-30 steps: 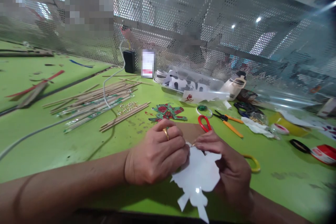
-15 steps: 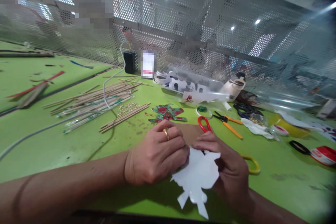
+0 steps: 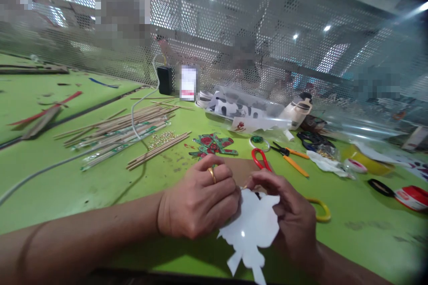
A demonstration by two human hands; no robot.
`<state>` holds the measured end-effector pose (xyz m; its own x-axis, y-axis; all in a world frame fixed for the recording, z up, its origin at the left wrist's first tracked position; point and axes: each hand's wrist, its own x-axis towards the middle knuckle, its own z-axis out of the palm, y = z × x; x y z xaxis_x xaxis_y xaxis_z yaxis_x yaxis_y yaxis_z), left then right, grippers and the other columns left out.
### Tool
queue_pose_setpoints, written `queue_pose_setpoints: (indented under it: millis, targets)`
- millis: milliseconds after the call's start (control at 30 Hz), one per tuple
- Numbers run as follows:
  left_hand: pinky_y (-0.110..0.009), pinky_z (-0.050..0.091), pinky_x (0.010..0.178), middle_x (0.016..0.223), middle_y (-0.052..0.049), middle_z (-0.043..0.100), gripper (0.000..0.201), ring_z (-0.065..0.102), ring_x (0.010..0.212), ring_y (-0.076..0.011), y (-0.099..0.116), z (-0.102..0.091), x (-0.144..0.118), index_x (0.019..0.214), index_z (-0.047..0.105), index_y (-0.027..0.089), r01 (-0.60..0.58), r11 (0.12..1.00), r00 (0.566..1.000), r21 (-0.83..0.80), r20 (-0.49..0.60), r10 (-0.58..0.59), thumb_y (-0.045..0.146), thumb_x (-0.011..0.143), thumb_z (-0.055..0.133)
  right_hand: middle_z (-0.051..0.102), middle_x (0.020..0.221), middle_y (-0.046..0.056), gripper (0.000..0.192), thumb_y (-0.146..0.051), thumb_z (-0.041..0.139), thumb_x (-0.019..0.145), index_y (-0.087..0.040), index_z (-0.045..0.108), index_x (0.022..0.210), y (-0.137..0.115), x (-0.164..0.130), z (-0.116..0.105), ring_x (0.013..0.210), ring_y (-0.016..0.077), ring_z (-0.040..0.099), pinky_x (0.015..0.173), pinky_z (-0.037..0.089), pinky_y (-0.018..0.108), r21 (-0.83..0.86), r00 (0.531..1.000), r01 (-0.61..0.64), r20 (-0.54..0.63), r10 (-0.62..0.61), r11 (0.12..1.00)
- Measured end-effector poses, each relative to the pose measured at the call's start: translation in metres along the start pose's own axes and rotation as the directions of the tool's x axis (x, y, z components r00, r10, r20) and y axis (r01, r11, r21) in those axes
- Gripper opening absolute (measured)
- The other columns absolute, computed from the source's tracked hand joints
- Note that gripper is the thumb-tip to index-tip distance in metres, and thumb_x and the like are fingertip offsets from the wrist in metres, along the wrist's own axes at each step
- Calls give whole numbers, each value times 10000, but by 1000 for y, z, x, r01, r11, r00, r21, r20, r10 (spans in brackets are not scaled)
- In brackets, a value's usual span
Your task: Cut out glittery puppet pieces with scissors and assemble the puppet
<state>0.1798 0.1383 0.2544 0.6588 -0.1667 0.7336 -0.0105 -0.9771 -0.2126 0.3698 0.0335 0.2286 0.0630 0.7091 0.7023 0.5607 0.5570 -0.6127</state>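
— So, what's going on at the bottom centre of the frame?

— Both hands on a white cut-out shape (image 3: 251,228), held just above the green table (image 3: 100,182). Left hand (image 3: 199,202) curled shut, fingertips pinching the cut-out's top edge. Right hand (image 3: 290,218) grips the other side, thumb & forefinger meeting the left's at that edge.

— Peeling a backing, prob?

— Looks like it, tho can't see a split layer. I'd keep the pinch small, right at the corner, & support the sheet from behind so it doesn't crease.

— Anything in the way?

— Red-handled scissors (image 3: 260,158) just above the hands, bamboo sticks (image 3: 133,129) well apart at mid left.
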Motion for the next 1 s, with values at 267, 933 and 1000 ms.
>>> queue_pose_setpoints:
  millis: [267, 933, 1000]
  targets:
    - [-411, 519, 859, 823, -64, 722, 163, 653, 852, -199, -1, 1, 0, 783, 609, 142, -29, 1000, 1000, 8, -1, 29, 102, 939, 588, 716, 965, 74, 327, -37, 666, 816, -224, 725, 1077, -3, 12, -5, 888, 222, 707, 699, 583, 319, -50, 983, 167, 82, -163, 985]
    - [-440, 525, 872, 817, -77, 719, 171, 645, 818, -207, 1, -9, 5, 808, 641, 132, -15, 999, 1000, -33, 10, 16, 84, 946, 552, 729, 1035, 91, 313, -94, 647, 869, -236, 709, 1141, -3, 4, -4, 982, 245, 686, 839, 577, 395, 75, 993, 90, 68, -96, 993]
    - [-432, 531, 870, 807, -67, 715, 168, 652, 822, -203, -1, -9, 5, 789, 626, 143, -36, 999, 999, -22, 6, 36, 94, 942, 574, 724, 1029, 94, 350, -97, 616, 885, -226, 675, 1205, -1, 5, -3, 974, 243, 688, 838, 581, 397, 112, 997, 57, 52, -63, 992]
